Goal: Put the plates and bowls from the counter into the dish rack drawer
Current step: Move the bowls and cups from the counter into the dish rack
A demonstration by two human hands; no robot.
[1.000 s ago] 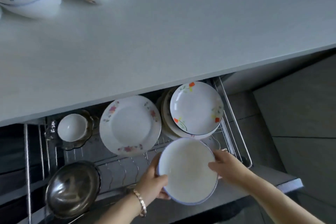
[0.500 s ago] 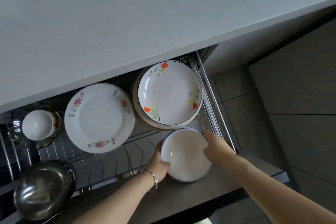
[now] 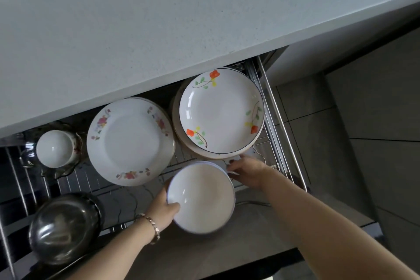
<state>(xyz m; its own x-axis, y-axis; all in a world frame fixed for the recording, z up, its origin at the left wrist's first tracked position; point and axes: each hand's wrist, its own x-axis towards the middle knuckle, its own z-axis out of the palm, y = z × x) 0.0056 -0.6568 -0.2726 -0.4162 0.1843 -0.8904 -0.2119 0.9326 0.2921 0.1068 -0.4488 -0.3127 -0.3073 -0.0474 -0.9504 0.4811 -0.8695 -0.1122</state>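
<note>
A white bowl with a thin blue rim (image 3: 201, 196) hangs low over the front right of the open wire dish rack drawer (image 3: 270, 107). My left hand (image 3: 162, 210) grips its near-left rim, thumb inside. My right hand (image 3: 248, 171) is at the bowl's far-right edge, fingers spread and reaching toward the rack; whether it still touches the bowl is unclear. Behind the bowl lies a stack of plates topped by an orange-flowered plate (image 3: 221, 111). Left of that lies a pink-flowered plate (image 3: 130, 141).
A small white cup (image 3: 55, 149) sits in a glass dish at the drawer's back left. A steel bowl (image 3: 64, 227) lies at the front left. The grey counter (image 3: 159, 18) overhangs the drawer's back. Grey floor tiles (image 3: 363, 143) lie to the right.
The bowl has dropped lower into the drawer's front right. My right hand has slid off its rim toward the rack behind. The view has tilted down, so the counter's bowls are out of sight.
</note>
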